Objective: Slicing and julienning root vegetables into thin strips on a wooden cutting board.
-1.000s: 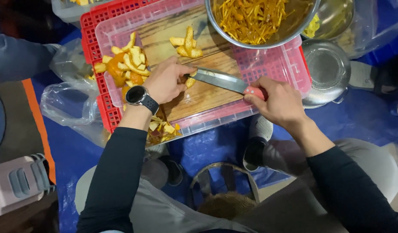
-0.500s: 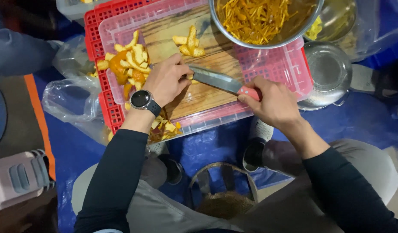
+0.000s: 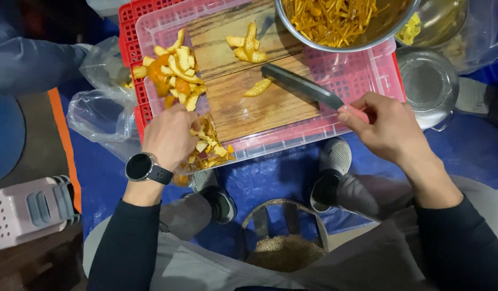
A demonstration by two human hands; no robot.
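Gripping a knife (image 3: 305,87) by its pink handle, right hand (image 3: 386,126) fingers curl tight; blade lies across the wooden cutting board (image 3: 249,102), tip near one peel strip (image 3: 258,87) at board centre. Left hand (image 3: 170,134), fingers bunched downward, rests on the peel scraps (image 3: 205,148) at the board's near-left corner. Pink crate (image 3: 362,73) carries the board.

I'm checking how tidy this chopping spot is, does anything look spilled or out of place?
Yes. A heap of peel scraps has slid off the cutting board to the crate's near left edge, by the left hand. The right hand holds the knife flat over the board.
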